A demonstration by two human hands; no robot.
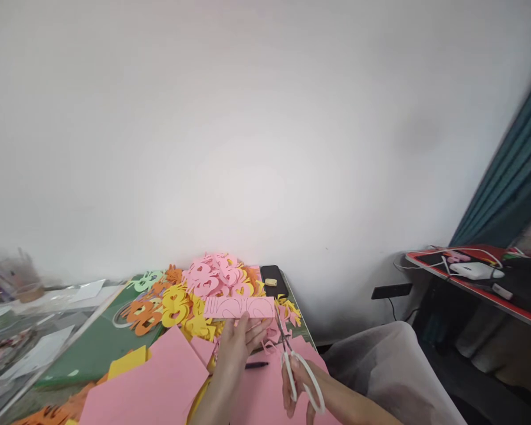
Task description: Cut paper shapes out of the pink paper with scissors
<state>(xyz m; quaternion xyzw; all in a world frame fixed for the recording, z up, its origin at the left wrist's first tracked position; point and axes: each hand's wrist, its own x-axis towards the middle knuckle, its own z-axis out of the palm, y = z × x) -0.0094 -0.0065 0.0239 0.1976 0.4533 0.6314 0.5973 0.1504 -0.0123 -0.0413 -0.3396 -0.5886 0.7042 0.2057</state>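
Note:
My left hand holds up a pink paper strip marked with drawn curves and, at its left end, several thin lines. In my right hand is a pair of scissors with white handles, fingers through the loops. Its blades point up at the strip's right end; whether they touch the paper I cannot tell. Below the hands lie pink sheets with a dark pen on them. Behind the strip rises a heap of pink cut-out shapes, with yellow cut-outs beside it.
A black phone with a small tan item on it lies at the table's back right. Orange cut-outs and a green mat are to the left. Farther right stands a red-edged table with cables and a white device.

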